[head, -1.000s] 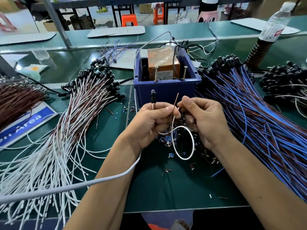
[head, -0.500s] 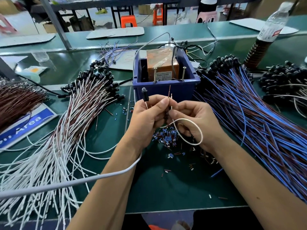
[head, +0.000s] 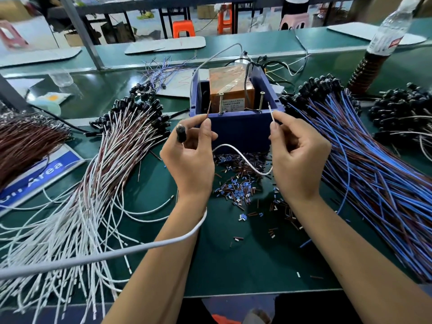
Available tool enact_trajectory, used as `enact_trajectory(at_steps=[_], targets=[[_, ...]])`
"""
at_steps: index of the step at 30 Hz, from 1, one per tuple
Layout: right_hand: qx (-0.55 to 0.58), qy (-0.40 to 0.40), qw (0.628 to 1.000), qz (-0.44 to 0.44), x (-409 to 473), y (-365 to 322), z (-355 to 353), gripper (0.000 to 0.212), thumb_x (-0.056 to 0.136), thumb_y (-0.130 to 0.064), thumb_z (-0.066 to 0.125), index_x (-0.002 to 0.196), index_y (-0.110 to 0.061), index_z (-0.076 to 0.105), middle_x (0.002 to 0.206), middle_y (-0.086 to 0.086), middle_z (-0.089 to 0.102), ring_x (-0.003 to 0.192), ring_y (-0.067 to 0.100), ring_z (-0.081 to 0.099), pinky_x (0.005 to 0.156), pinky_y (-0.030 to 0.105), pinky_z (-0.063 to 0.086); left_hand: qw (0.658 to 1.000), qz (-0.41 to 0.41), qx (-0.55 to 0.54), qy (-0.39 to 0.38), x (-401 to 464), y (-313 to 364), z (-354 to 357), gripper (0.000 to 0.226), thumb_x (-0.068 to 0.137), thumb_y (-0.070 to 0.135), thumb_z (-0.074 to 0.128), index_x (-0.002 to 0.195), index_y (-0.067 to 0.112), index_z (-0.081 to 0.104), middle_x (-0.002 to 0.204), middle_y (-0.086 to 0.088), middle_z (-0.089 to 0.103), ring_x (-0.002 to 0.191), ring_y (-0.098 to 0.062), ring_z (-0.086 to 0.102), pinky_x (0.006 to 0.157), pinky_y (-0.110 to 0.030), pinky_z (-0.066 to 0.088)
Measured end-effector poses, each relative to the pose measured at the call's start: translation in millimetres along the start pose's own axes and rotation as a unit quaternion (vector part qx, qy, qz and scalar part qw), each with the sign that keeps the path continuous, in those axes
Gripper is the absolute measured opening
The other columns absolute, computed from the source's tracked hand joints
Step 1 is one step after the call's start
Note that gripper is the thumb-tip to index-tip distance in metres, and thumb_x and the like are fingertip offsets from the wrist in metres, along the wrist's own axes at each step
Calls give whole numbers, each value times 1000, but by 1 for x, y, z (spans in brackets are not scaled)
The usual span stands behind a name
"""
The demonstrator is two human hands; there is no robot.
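The left hand (head: 189,160) is pinching the brown lead (head: 208,111) between thumb and forefinger, with the stripped tip pointing upward. The black capped component (head: 180,134) is protruding from the same grip, beside the thumb. The right hand (head: 297,157) is pinching the white lead (head: 243,160) just below its bare tip, and the slack is hanging in a loop between the two hands. Both tips are standing well apart at the near rim of the blue box (head: 240,130), each roughly in line with one upright screw: the left screw (head: 220,101) and the right screw (head: 261,100).

The step in hand appears to be bringing each tip to its own screw. Do it like this:
- Keep the fingers on the insulation, not on the bare metal.
- Keep the tips from bridging.
- Land both tips together and hold them steady.

The piece is looking thin and pliable: two leads joined at one small black cap.

Cut insulation sleeves (head: 236,190) are lying scattered on the green mat (head: 245,258) below the hands. A white-and-brown wire bundle (head: 93,183) is lying to the left and a blue-and-brown wire bundle (head: 374,171) to the right.
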State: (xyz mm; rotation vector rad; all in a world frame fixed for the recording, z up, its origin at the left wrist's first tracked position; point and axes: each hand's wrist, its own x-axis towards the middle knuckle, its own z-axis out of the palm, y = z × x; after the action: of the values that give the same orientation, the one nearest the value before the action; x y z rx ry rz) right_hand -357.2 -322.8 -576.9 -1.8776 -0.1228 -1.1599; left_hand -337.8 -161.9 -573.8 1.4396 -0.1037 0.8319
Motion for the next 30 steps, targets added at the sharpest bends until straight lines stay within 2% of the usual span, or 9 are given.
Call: enact_trajectory(at_steps=[5, 10, 15, 17, 22, 27, 30], targets=[[-35, -13, 999, -35, 5, -2, 3, 22, 102, -7, 63, 118, 1, 76, 97, 8, 77, 85, 15, 71, 78, 22, 56, 1000, 0, 6, 13, 2, -3, 5, 8, 96, 2, 69, 98, -3, 75, 70, -8, 70, 67, -18, 68, 73, -25, 53], [-29, -27, 998, -38, 5, -5, 3, 21, 102, -4, 63, 118, 2, 76, 92, 9, 75, 80, 17, 68, 73, 16, 49, 1000, 20, 21, 1, 2, -2, 6, 8, 95, 1, 69, 99, -2, 76, 71, -5, 70, 67, -15, 68, 73, -23, 52], [-25, -36, 998, -34, 6, -6, 1, 22, 103, -5, 61, 119, 1, 76, 92, 10, 74, 81, 20, 69, 71, 29, 55, 999, 23, 21, -9, 1, -3, 6, 8, 95, 1, 70, 98, -1, 76, 71, -4, 70, 68, -14, 68, 75, -22, 52], [-23, -37, 999, -32, 6, -6, 1, 22, 103, -5, 61, 119, 1, 76, 91, 10, 74, 80, 19, 68, 70, 30, 55, 1000, 18, 13, -11, 1, -4, 5, 7, 95, 2, 70, 98, 1, 76, 71, -5, 70, 68, -13, 67, 75, -22, 52], [-20, -37, 999, -30, 6, -7, 1, 23, 103, -6, 61, 119, 0, 76, 93, 8, 74, 82, 18, 69, 72, 29, 55, 1000, 15, 7, -18, 2, -5, 4, 7, 96, 4, 70, 99, 4, 76, 72, -4, 71, 69, -14, 68, 76, -24, 52], [-24, -31, 999, -29, 6, -7, 1, 23, 103, -6, 61, 119, 0, 75, 95, 7, 75, 84, 13, 68, 75, 18, 53, 1000, 17, -1, -26, 3, -5, 6, 9, 96, 3, 69, 100, 1, 76, 72, -4, 71, 70, -15, 68, 78, -26, 54], [-18, -41, 999, -32, 6, -8, 1, 23, 104, -7, 61, 120, 1, 75, 95, 7, 74, 84, 15, 69, 75, 21, 54, 999, 20, 9, -35, 3, -6, 5, 10, 97, 5, 68, 101, 0, 76, 72, -5, 70, 70, -13, 68, 78, -25, 53]])
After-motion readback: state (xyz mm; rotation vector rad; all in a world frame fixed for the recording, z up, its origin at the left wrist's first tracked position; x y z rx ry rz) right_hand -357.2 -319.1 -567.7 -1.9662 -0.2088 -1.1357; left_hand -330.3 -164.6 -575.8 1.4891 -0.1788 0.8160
